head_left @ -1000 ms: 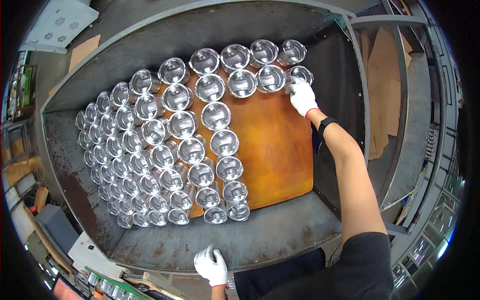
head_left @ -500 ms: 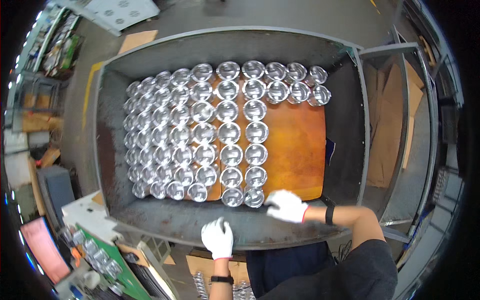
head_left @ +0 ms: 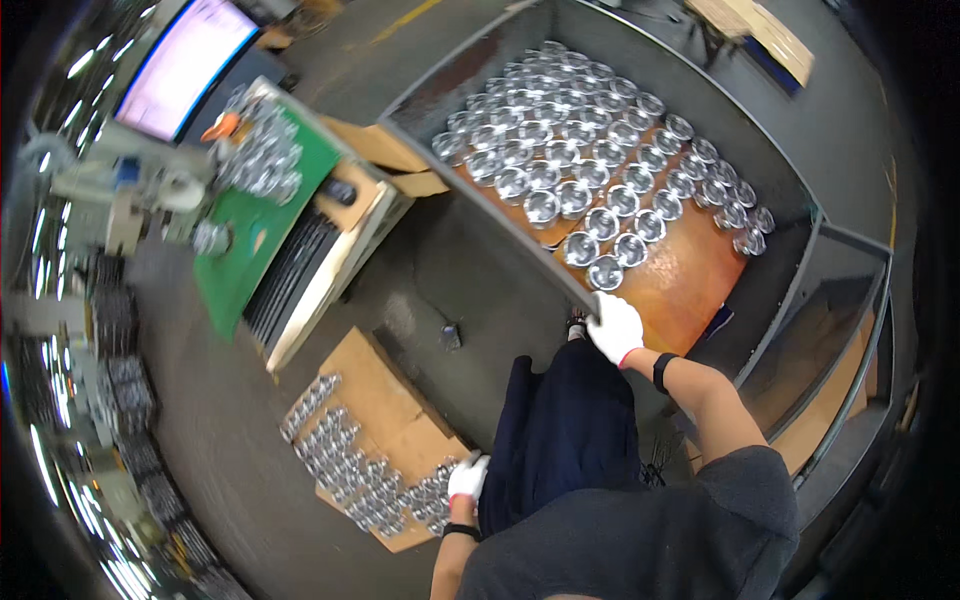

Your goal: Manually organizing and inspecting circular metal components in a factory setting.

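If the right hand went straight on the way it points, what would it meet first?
The right hand would probably meet the near rim of the metal bin first; they appear to touch, though depth is unclear.

One metal bin (head_left: 640, 60) holds several dozen shiny metal cylinders (head_left: 541, 207), too crowded to count exactly. Two gloved hands are in view: one right hand (head_left: 616, 328) at the bin's near rim, one left hand (head_left: 467, 476) well apart from the bin. Left of the bin are one green benchtop (head_left: 225, 285), one lit screen (head_left: 190, 65) and, lower, one cardboard-topped surface (head_left: 385, 390) bearing dozens more cylinders.
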The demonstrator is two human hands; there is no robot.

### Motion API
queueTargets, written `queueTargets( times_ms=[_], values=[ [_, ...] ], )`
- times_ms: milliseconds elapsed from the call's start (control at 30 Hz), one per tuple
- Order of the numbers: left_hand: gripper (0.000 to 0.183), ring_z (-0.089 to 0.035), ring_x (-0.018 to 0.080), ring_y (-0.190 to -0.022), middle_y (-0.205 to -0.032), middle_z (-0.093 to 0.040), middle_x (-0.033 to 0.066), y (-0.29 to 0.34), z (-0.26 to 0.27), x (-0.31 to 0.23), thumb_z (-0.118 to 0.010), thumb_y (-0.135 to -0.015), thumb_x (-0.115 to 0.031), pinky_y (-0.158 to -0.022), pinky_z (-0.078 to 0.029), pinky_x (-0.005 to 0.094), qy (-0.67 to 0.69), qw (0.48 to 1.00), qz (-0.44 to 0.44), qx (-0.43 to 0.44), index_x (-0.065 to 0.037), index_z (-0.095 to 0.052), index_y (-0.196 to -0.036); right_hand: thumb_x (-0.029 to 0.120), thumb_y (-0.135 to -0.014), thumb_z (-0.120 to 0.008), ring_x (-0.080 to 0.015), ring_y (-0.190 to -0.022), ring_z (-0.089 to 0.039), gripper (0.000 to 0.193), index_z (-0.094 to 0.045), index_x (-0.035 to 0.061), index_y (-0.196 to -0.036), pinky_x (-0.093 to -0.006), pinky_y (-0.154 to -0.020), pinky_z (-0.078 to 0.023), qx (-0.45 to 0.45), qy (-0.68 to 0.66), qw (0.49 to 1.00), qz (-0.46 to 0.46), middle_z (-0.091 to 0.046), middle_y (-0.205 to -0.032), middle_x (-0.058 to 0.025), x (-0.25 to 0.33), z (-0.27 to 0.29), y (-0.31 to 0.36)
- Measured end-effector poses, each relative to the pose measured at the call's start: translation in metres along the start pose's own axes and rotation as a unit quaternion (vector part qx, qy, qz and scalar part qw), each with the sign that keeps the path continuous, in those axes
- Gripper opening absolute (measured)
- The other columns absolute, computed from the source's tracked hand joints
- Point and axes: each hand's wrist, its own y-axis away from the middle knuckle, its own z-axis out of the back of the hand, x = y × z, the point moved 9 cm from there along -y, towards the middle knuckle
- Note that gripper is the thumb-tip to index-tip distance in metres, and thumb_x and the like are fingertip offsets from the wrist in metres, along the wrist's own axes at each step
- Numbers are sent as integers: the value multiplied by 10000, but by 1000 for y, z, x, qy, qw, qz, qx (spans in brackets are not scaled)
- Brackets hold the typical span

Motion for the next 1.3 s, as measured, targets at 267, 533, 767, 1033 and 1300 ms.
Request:
queueTargets(
  times_ms=[267,533,767,1033,1300],
  values=[
    [363,-550,254,-1280,-1349,-612,121,187,-65,368,-473,-982,-329,-1014,-476,417,42,941,324,-85,-167,-688,-1225,332,-841,-686,-398,-894,-653,473,-571,9,-1167,-488,-812,-515,31,121,992,2,-668,-957,-221,9,-35,-6],
    [384,-606,297,-1195,-1265,-650,155,77,-143,228,-500,-948,-358,-1008,-483,407,353,884,211,-225,-131,-712,-1174,350,-819,-701,-413,-1018,-655,844,-327,-10,-1484,-462,-887,-521,131,121,984,-18,-639,-1172,-287,-15,-47,-8],
    [404,-670,353,-1081,-1143,-673,213,33,-110,154,-539,-905,-391,-907,-519,448,262,912,230,-216,-72,-728,-1066,382,-755,-753,-362,-1031,-662,799,-465,16,-1404,-393,-895,-531,241,110,956,129,-678,-1139,-234,67,-77,-88],
    [513,-593,379,-1184,-1189,-675,187,8,45,108,-447,-936,-461,-1025,-446,418,493,764,220,-353,-69,-717,-1128,383,-796,-716,-328,-1058,-653,674,-533,21,-1334,-383,-905,-523,9,3,905,425,-672,-1168,-225,426,-56,-197],
    [377,-656,389,-1060,-1179,-676,210,-37,-38,177,-558,-893,-338,-853,-508,462,379,854,269,-235,-89,-712,-1129,384,-836,-679,-294,-1085,-644,563,-601,27,-1264,-373,-915,-515,-45,56,899,431,-667,-1197,-217,564,-127,-231]
  ],
)
